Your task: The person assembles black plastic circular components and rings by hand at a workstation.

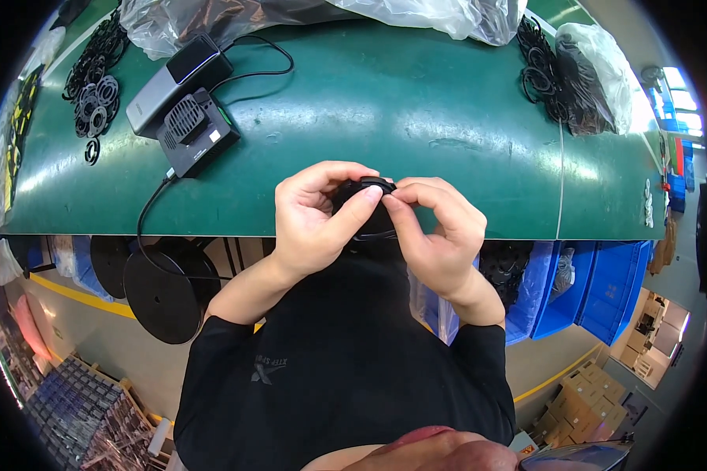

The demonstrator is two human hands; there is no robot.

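Above the near edge of the green table (416, 102), both my hands are closed on a small black curved part (375, 184). It looks like a plastic ring, though my fingers cover much of it. My left hand (316, 210) pinches it from the left, thumb laid across the top. From the right, the thumb and index finger of my right hand (441, 229) grip its edge. More black material shows beneath the left palm, and I cannot make out whether it belongs to the same part.
Black rings (96, 106) lie heaped at the far left, beside a grey boxy device (177, 82) with black cables. At the far right are another black pile (536, 67) and a filled clear bag (597, 78). Blue bins (605, 290) and a round black stool (163, 298) stand below the table edge.
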